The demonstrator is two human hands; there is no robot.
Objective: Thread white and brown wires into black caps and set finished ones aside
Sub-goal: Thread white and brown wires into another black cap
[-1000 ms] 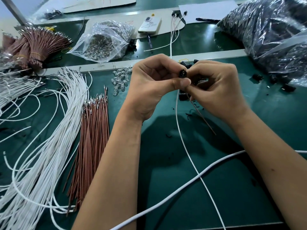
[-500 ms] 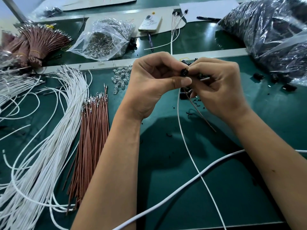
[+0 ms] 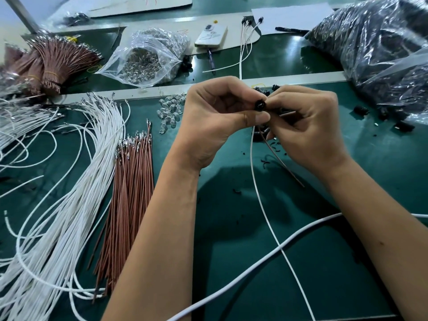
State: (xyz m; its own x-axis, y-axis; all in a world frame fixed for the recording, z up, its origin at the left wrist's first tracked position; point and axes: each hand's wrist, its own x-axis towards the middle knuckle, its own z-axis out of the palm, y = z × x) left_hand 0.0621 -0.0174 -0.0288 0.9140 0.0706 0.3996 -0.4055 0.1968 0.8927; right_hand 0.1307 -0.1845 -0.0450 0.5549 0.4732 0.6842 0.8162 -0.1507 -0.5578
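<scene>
A small round black cap (image 3: 259,105) is held up between my two hands over the green mat (image 3: 243,228). My left hand (image 3: 217,119) pinches it with thumb and curled fingers. My right hand (image 3: 305,126) touches the cap from the right, fingers curled around a brown wire (image 3: 286,166) that trails down and right. A thin white wire (image 3: 261,205) hangs from the cap toward the front edge. Loose white wires (image 3: 69,193) and brown wires (image 3: 129,193) lie in piles at the left. Finished capped wires (image 3: 247,33) lie at the back.
A clear bag of metal parts (image 3: 148,59), a bundle of brown wires (image 3: 51,63) and a phone (image 3: 210,35) sit at the back. A large bag of black caps (image 3: 379,47) fills the right rear. Small clear bulbs (image 3: 171,110) and loose caps (image 3: 361,111) dot the mat. A thick white cable (image 3: 231,281) crosses the front.
My hands stay together on the cap, shifting only slightly. The right hand's fingers have worked the brown wire a little at the cap.
</scene>
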